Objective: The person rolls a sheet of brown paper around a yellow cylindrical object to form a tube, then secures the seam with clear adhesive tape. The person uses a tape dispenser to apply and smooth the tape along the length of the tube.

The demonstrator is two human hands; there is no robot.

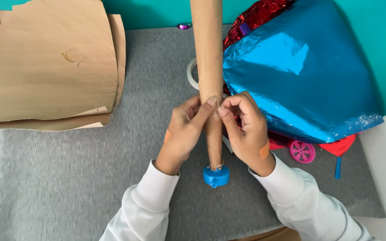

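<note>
A long object wrapped in brown paper [207,53] lies lengthwise down the middle of the grey mat [68,178], its blue plastic end [216,176] poking out nearest me. My left hand [185,131] grips the wrapped object from the left, thumb pressed on the paper seam. From the right, my right hand [245,129] pinches the paper at the same spot. Both hands wear white sleeves and a small adhesive plaster.
Brown paper sheets [45,67] lie at the back left. A shiny blue foil sheet [300,71] covers red foil [260,13] at the right. A clear tape roll [193,73] peeks out behind the wrapped object. A pink toy wheel [302,151] sits under the foil's edge.
</note>
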